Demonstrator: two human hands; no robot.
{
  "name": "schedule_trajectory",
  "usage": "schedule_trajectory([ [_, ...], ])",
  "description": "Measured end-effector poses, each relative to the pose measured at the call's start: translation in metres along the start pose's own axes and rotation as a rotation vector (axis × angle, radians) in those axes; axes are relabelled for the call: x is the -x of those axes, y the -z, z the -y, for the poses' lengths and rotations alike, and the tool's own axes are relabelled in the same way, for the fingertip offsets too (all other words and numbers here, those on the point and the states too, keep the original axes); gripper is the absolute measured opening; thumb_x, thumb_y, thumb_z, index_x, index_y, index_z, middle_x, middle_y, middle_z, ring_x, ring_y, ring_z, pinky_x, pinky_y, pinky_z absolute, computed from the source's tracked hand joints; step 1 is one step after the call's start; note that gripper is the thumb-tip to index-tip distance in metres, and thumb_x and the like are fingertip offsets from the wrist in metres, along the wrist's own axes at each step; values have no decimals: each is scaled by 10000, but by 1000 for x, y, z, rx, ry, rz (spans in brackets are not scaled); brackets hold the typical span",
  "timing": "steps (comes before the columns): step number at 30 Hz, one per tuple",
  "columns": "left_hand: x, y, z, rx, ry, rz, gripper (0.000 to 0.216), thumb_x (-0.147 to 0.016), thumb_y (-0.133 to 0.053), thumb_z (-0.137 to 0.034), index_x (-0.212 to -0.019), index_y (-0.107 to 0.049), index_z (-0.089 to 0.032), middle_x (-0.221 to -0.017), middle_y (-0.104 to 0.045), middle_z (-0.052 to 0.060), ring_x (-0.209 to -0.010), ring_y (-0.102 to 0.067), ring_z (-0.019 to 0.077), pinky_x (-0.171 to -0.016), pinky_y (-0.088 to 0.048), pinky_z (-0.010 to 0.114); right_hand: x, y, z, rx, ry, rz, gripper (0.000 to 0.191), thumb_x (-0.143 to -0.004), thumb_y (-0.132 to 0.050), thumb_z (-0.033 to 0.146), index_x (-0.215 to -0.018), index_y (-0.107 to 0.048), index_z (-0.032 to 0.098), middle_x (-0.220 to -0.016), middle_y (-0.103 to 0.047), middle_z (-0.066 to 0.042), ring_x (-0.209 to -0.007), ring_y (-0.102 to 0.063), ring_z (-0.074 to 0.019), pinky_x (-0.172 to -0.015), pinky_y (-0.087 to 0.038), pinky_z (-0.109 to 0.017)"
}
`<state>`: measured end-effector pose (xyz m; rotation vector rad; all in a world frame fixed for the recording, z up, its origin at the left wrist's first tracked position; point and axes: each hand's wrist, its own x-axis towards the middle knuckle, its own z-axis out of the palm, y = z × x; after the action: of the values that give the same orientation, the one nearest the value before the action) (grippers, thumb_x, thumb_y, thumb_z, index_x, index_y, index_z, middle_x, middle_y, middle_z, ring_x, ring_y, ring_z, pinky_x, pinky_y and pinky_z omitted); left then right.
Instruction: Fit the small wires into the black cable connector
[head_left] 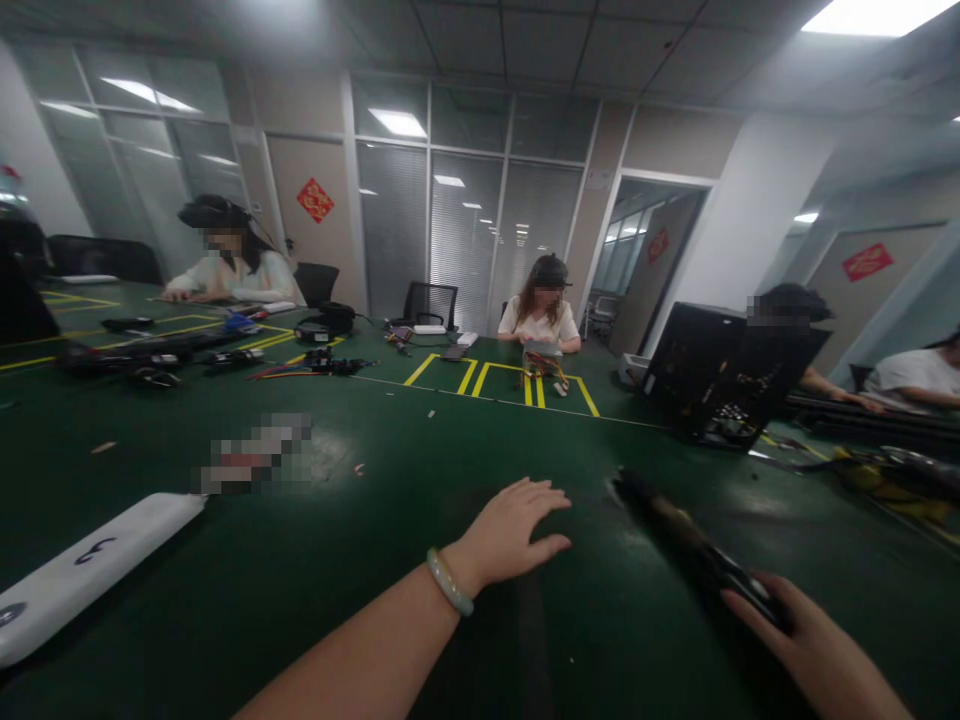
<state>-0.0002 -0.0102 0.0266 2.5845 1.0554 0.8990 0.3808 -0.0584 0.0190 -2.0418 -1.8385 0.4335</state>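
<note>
My left hand [514, 530] hovers over or rests on the green table [420, 660], palm down with its fingers stretched out and nothing in it. A pale bangle [448, 582] circles that wrist. At the lower right my right hand [799, 625] is closed around one end of a long black object [694, 540]. Motion blurs this object, so its exact kind does not show. Its far end points up and left, to the right of my left hand.
A white elongated device [105, 570] marked 3 lies at the left. Black cables [315, 362] and parts are spread farther back. A black computer case [724, 370] stands at the right. Co-workers sit around the table, one person [541, 315] across from me with wires [547, 368].
</note>
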Motion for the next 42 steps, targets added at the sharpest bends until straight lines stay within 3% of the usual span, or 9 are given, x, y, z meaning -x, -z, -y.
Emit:
schedule_trajectory([
  [4,3,12,-2,-105,76,-130,392,-995,-445,-407,-1354,-467,-251,-1403,-504,24,-1366,-360,181,-1183,-177,409,-8,-41,64,-64,206,57,485,-843,-564,551,-1285,-525,356,-1275,-598,-90,-1128,-585,-315,-943,-476,-399],
  [8,6,15,7,-197,105,-151,334,-1011,-403,-369,-1297,-519,-242,-1358,-546,25,-1333,-402,187,-1173,-190,414,-18,-73,144,-35,500,68,527,-834,-635,437,-1324,-518,282,-1265,-580,-57,-1154,-540,-275,-1012,-397,-388],
  [13,8,8,23,-272,172,-50,356,-1023,-347,-388,-1222,-580,-208,-1214,-635,55,-1144,-561,213,-1085,-320,426,-35,-94,184,49,581,81,562,-823,-694,380,-1346,-496,321,-1266,-566,-48,-1175,-495,-275,-1023,-332,-420],
  [21,8,8,26,-257,216,22,417,-984,-406,-498,-1263,-557,-228,-1219,-622,60,-1120,-563,237,-979,-405,394,-45,-67,164,73,437,113,840,-832,-646,513,-1520,-236,258,-1464,-403,-99,-1331,-375,-305,-1089,-284,-431],
  [24,7,10,26,-234,226,35,452,-950,-459,-541,-1272,-548,-237,-1213,-617,58,-1121,-559,246,-970,-411,398,-42,-42,137,66,242,113,645,-869,-578,530,-1382,-478,153,-1319,-544,-149,-1106,-569,-289,-932,-432,-386],
  [27,6,12,22,-219,235,44,481,-896,-547,-554,-1267,-549,-247,-1181,-615,55,-1095,-568,253,-962,-416,396,-30,-23,114,24,181,262,462,-879,-540,567,-1108,-658,184,-1072,-674,-100,-915,-634,-245,-759,-474,-320],
  [30,5,16,13,-206,254,65,500,-826,-650,-518,-1241,-556,-256,-1130,-604,48,-1000,-601,243,-886,-455,366,-14,-18,106,19,183,393,440,-835,-583,607,-1027,-682,224,-951,-694,-60,-812,-641,-222,-648,-452,-283],
  [36,7,18,-15,-253,204,139,259,-812,-656,-310,-1045,-580,-227,-1097,-567,36,-952,-599,212,-808,-460,317,-2,-36,116,143,226,314,218,-793,-680,419,-875,-706,219,-835,-676,-45,-723,-620,-202,-559,-381,-263],
  [42,6,11,-21,-226,222,170,306,-812,-666,-365,-1062,-540,-243,-1040,-596,24,-948,-596,232,-825,-457,358,-7,-40,121,-38,277,446,204,-865,-604,386,-897,-698,208,-871,-681,-42,-735,-624,-189,-566,-404,-247],
])
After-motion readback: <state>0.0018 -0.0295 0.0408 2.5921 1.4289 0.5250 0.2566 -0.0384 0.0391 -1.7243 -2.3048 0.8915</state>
